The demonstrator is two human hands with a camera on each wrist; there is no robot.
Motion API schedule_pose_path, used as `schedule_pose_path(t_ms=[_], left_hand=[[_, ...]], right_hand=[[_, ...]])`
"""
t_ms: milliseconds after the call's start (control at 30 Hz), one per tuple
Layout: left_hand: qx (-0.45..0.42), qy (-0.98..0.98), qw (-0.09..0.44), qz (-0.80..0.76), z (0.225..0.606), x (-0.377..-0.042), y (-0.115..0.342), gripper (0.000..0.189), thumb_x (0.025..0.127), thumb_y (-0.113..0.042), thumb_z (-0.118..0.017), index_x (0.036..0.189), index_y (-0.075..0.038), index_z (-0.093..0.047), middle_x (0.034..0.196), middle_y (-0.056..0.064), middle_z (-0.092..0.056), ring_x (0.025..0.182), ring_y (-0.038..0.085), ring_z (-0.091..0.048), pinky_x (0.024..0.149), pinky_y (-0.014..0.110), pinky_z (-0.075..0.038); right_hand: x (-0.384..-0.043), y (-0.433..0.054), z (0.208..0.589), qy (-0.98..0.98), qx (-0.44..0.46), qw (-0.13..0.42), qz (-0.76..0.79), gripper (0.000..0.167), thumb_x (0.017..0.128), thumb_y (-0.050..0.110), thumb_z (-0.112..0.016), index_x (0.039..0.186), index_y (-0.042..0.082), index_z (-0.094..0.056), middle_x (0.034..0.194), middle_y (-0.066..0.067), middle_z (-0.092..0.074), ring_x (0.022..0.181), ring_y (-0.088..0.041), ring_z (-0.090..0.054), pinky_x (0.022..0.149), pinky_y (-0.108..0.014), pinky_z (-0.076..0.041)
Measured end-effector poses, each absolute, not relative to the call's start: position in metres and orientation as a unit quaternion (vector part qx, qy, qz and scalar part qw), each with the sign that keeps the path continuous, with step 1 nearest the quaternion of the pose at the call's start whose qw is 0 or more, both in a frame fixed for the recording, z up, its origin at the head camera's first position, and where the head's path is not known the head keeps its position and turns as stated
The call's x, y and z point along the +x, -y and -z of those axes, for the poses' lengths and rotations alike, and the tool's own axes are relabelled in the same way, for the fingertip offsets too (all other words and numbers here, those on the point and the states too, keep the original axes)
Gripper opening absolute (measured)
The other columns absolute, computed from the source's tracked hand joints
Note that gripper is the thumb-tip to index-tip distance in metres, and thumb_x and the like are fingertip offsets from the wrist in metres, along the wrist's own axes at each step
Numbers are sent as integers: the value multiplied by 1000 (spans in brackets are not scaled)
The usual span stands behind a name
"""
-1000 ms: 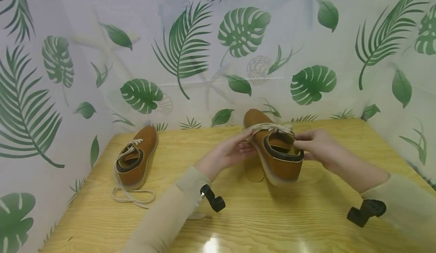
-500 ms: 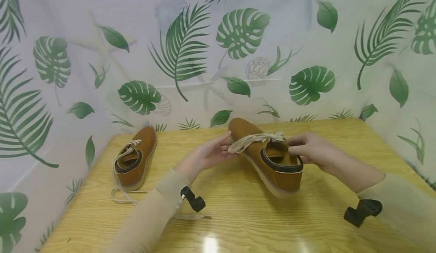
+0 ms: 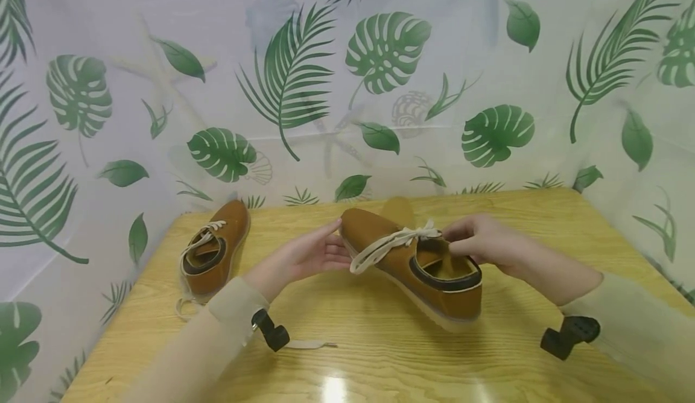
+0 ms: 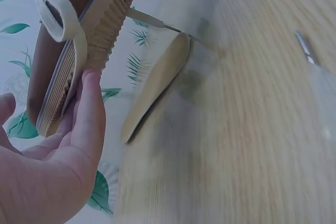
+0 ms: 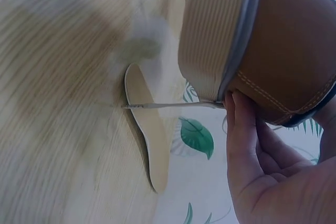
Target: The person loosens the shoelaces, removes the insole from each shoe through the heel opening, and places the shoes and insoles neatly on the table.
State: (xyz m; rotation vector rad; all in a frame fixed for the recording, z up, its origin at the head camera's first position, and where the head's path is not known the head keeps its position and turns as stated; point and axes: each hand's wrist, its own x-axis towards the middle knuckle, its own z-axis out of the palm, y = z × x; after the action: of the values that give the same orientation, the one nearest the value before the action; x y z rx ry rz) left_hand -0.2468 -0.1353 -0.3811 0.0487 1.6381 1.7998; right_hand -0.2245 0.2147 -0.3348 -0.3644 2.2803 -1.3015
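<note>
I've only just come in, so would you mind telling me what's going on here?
Someone is holding a brown shoe above the wooden table: the left hand supports its toe, and the right hand grips the edge of its opening. A loose tan insole lies on the table beyond it. A second brown shoe stands at the left.

From the person's head, one view looks forward and down across the table; two close wrist views, turned sideways, share the shoe and insole.
</note>
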Motion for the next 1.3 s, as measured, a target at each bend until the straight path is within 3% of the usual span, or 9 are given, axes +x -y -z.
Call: schedule_pose_path(t_ms=[67, 133, 233, 300, 433, 633, 867, 1067, 1300], left_hand=[[18, -638, 341, -690, 381, -244, 141, 74, 116, -44, -29, 156, 18, -32, 150, 37, -50, 118, 26, -67, 105, 30, -61], [13, -639, 334, -693, 382, -240, 146, 67, 116, -38, -32, 155, 17, -34, 137, 29, -62, 108, 21, -70, 98, 28, -63], [9, -633, 322, -704, 385, -234, 154, 53, 116, -27, -38, 150, 13, -41, 114, 12, -69, 95, 16, -71, 90, 25, -65], [8, -628, 321, -709, 388, -230, 159, 45, 114, -21, -41, 146, 10, -44, 107, 7, -70, 93, 15, -72, 89, 24, -65], [7, -624, 323, -712, 394, -223, 169, 38, 111, -15, -44, 141, 10, -48, 104, 5, -72, 94, 15, -72, 91, 24, -64], [23, -625, 334, -705, 401, -212, 179, 21, 108, -9, -47, 124, 4, -56, 98, 3, -74, 93, 14, -73, 92, 25, -64], [57, -625, 358, -691, 402, -196, 186, 16, 106, -5, -49, 112, -4, -63, 99, 3, -76, 95, 15, -75, 93, 26, -65], [59, -623, 378, -683, 408, -187, 187, 17, 105, -4, -51, 113, -2, -65, 102, 5, -76, 97, 17, -76, 96, 27, -64], [46, -627, 392, -671, 416, -182, 185, 11, 102, -5, -56, 108, -2, -64, 100, 7, -75, 95, 18, -76, 95, 29, -65]], right_hand=[[-223, -212, 335, -831, -139, 246, 480, 53, 95, 9, -60, 142, -15, -56, 129, -17, -72, 98, -9, -66, 87, -29, -60], [-222, -209, 336, -830, -143, 247, 480, 52, 92, 7, -61, 139, -15, -59, 123, -11, -75, 94, -8, -66, 84, -28, -59], [-219, -205, 337, -834, -151, 244, 472, 54, 89, 6, -61, 137, -17, -59, 122, -15, -74, 94, -10, -66, 83, -27, -58], [-218, -204, 338, -838, -159, 241, 462, 55, 89, 5, -62, 139, -18, -57, 130, -23, -71, 100, -13, -66, 84, -28, -58], [-216, -201, 340, -841, -176, 243, 451, 54, 89, 4, -62, 139, -17, -57, 138, -32, -65, 110, -20, -66, 87, -29, -58], [-219, -197, 346, -825, -191, 259, 464, 48, 86, 2, -62, 131, -15, -65, 123, -17, -74, 97, -11, -65, 83, -26, -58], [-221, -196, 349, -841, -195, 244, 442, 50, 84, 2, -63, 131, -13, -66, 131, -23, -71, 117, -23, -65, 96, -33, -58], [-225, -193, 354, -840, -200, 242, 442, 46, 85, 2, -64, 128, -13, -68, 122, -16, -76, 103, -11, -64, 89, -27, -57], [-230, -191, 363, -835, -215, 236, 448, 37, 87, 0, -66, 121, -10, -73, 112, -14, -80, 95, -8, -67, 83, -23, -57]])
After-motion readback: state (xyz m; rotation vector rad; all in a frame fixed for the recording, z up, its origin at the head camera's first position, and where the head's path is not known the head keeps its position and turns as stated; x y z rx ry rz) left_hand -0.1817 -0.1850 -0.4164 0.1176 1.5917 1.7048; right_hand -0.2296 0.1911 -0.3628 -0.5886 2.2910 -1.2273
